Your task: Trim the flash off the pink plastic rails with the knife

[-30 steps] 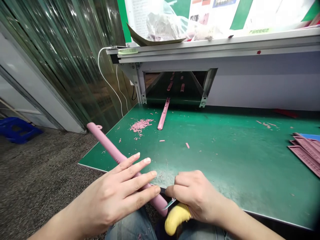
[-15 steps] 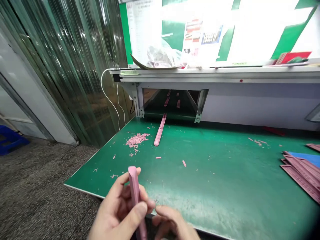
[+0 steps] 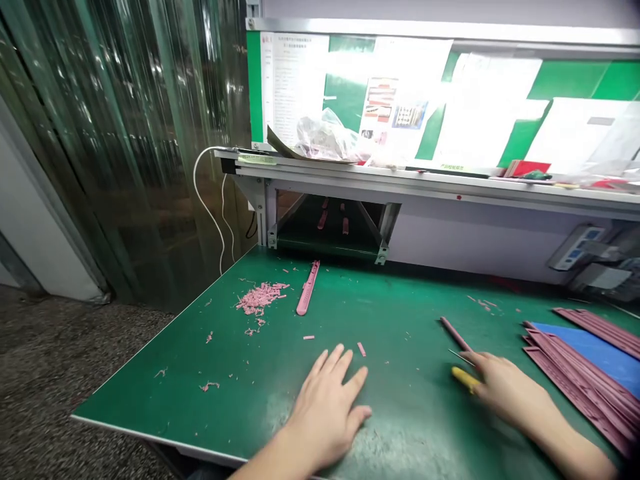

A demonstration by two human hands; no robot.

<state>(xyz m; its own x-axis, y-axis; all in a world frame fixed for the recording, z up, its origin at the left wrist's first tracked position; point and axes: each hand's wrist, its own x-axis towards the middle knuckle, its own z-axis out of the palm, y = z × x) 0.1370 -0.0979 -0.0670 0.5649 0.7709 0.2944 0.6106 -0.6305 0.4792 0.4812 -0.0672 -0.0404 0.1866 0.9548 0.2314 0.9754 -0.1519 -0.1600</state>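
My left hand lies palm down on the green table, fingers spread, holding nothing. To the right, my right hand is closed around a narrow pink plastic strip, whose far end sticks out past the fingers. A yellow-handled tool and a thin metal tip also show at these fingers; blur hides how they join. Beyond my left hand, another pink strip lies lengthwise before the belt opening. Beside it is a heap of pink trimmings.
Several long pink pieces lie on a blue sheet at the right. A belt carrying small pink parts runs under the shelf. A power strip is at the back right. Clear curtain strips hang left.
My left hand has let go of the pink strip and now rests flat on the table. My right hand has moved far right with a pink strip, and the yellow-handled tool now shows. The view has shifted.
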